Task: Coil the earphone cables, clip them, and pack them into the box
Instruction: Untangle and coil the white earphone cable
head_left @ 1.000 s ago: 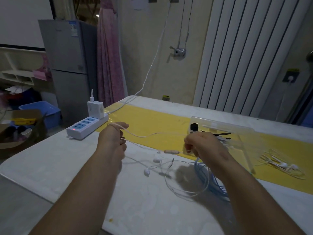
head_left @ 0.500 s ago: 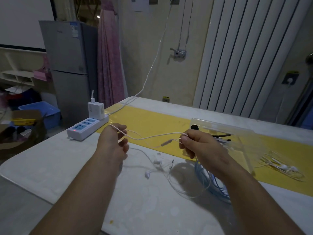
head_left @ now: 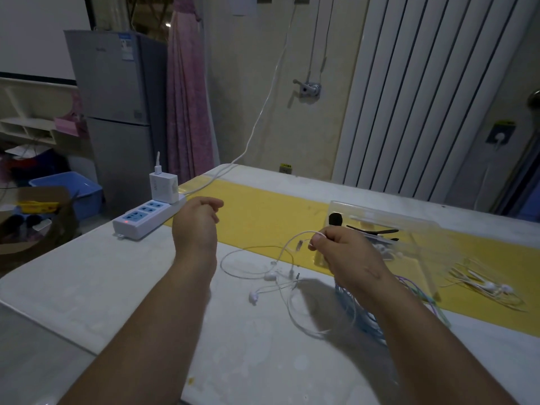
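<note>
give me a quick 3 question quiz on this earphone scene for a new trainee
1. Which hand pinches the white earphone cable? A left, B right, C both.
2. True or false: black clips lie inside the clear box.
3. Fill in: the spare earphone set lies on the table's ___ strip.

Key:
1. B, the right hand.
2. True.
3. Yellow: it lies on the yellow strip, to the right of the box.
</note>
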Demonstrator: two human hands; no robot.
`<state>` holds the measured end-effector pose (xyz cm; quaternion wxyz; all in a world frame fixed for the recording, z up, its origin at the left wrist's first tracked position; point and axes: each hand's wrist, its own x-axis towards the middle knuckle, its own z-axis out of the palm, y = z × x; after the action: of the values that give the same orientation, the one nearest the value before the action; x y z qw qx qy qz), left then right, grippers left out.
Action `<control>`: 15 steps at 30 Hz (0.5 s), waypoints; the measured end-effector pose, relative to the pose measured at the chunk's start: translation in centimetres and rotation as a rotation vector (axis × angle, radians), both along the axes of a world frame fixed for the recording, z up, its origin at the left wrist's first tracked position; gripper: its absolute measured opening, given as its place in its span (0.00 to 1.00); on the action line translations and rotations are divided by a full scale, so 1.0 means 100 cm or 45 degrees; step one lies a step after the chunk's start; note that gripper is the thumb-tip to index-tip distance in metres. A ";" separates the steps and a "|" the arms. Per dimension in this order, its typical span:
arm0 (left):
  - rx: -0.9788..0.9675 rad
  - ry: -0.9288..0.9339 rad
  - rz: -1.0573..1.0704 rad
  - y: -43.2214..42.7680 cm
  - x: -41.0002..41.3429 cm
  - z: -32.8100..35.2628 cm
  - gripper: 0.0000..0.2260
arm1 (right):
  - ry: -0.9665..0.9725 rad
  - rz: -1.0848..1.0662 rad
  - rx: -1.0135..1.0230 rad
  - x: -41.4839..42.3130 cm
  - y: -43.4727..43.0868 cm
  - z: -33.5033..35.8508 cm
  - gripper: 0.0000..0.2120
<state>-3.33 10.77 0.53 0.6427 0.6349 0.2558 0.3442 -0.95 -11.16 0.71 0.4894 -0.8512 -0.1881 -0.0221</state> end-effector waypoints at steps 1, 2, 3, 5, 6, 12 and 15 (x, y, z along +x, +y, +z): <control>0.102 -0.098 -0.042 -0.005 -0.004 0.001 0.13 | 0.024 0.010 -0.001 0.000 0.002 -0.002 0.14; 0.216 -0.200 -0.146 -0.010 -0.008 0.001 0.13 | 0.052 0.026 0.009 0.001 0.003 -0.004 0.15; 0.326 -0.266 -0.296 -0.015 -0.010 0.000 0.14 | 0.079 0.042 0.021 0.001 0.004 -0.005 0.15; 0.572 -0.214 -0.605 -0.022 -0.011 -0.005 0.16 | 0.108 0.080 0.034 0.000 0.005 -0.007 0.14; 0.702 -0.151 -0.719 -0.024 -0.009 -0.008 0.18 | 0.108 0.102 0.030 -0.001 0.006 -0.007 0.14; 0.790 -0.037 -0.994 -0.028 -0.005 -0.017 0.15 | 0.104 0.206 0.123 -0.005 0.007 -0.003 0.12; 0.731 -0.033 -1.047 -0.028 -0.009 -0.013 0.05 | 0.080 0.215 0.156 -0.006 0.007 -0.003 0.12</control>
<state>-4.25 7.93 -0.76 0.5277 0.8300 -0.1287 0.1268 -1.52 -10.51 0.38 0.5464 -0.8011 -0.2419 0.0346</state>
